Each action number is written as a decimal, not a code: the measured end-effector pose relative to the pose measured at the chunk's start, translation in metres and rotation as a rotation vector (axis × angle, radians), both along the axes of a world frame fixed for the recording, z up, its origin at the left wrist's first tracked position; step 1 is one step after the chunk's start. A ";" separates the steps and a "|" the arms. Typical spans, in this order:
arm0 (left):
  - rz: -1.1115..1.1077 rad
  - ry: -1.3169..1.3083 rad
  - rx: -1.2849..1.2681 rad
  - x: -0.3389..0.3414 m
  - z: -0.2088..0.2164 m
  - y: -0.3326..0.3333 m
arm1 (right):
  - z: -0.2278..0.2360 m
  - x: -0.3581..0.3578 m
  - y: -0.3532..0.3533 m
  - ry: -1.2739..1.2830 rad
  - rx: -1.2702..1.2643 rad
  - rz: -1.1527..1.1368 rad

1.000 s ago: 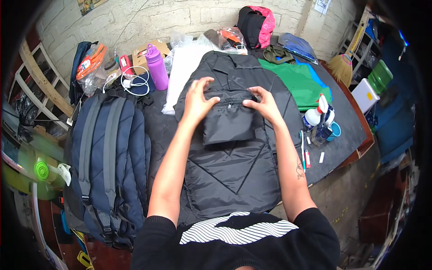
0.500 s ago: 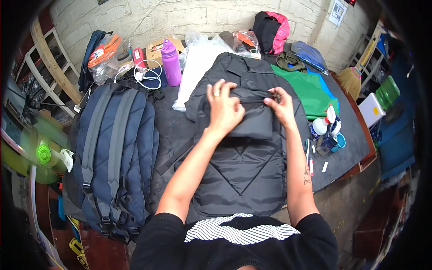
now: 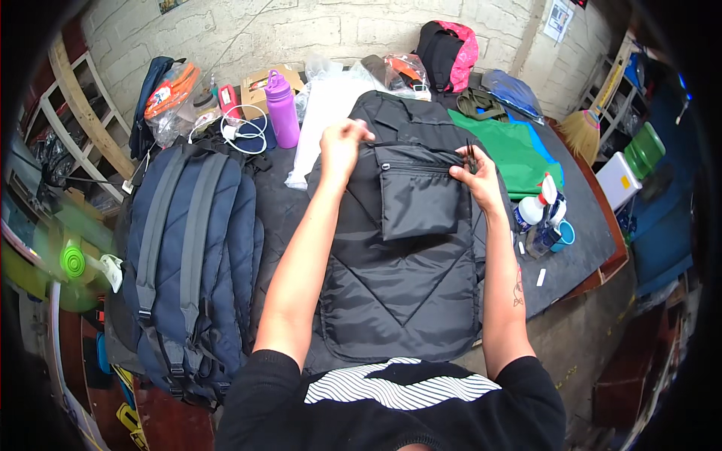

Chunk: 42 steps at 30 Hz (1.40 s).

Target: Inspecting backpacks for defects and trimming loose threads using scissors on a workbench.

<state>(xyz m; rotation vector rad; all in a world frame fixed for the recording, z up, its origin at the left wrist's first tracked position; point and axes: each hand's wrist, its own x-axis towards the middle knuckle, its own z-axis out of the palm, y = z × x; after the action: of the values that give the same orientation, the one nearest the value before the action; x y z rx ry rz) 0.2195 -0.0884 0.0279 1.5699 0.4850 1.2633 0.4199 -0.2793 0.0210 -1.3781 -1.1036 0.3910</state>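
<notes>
A black zippered fabric pocket (image 3: 420, 201) lies over a large quilted black bag panel (image 3: 402, 301) on the table in front of me. My right hand (image 3: 479, 182) grips the pocket's upper right corner, thumb in front. Upright between its fingers is a small dark pointed tool (image 3: 471, 155), perhaps thread snips. Just beyond the pocket's upper left corner, my left hand (image 3: 342, 152) is closed, fingertips pinched together; whatever they hold is too small to make out. The zipper runs along the pocket's top, its pull at the left end.
To the left lies a navy backpack (image 3: 188, 255). A purple bottle (image 3: 282, 113), white cable (image 3: 242, 135) and white sheet material (image 3: 325, 113) sit behind it. Green fabric (image 3: 500, 154), a spray bottle (image 3: 532, 209) and a blue cup (image 3: 564, 236) are on the right. A green fan (image 3: 74, 261) stands far left.
My left hand has moved left and up off the pocket's face, its fingers now pinched. The pocket hangs flatter, with its zipper in sight. The right hand keeps its corner.
</notes>
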 end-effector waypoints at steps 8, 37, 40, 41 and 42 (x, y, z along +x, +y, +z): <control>-0.380 0.201 -0.009 -0.017 0.010 -0.004 | -0.002 0.014 -0.003 -0.080 -0.029 0.031; 0.084 0.182 0.066 -0.014 -0.042 -0.064 | 0.013 -0.112 0.015 -0.547 -0.289 -0.275; 0.204 0.232 0.212 -0.012 -0.033 -0.075 | 0.016 -0.115 0.012 -0.568 -0.302 -0.251; 0.198 0.231 0.213 -0.011 -0.035 -0.076 | 0.017 -0.116 0.012 -0.587 -0.305 -0.252; 0.232 0.220 0.265 -0.010 -0.037 -0.076 | 0.018 -0.116 0.012 -0.606 -0.307 -0.255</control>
<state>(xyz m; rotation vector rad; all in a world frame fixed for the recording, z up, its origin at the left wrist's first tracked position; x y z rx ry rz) 0.2090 -0.1648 -0.0094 1.9322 0.6765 1.3795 0.3035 -0.2674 0.0393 -1.9603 -1.3655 -0.0606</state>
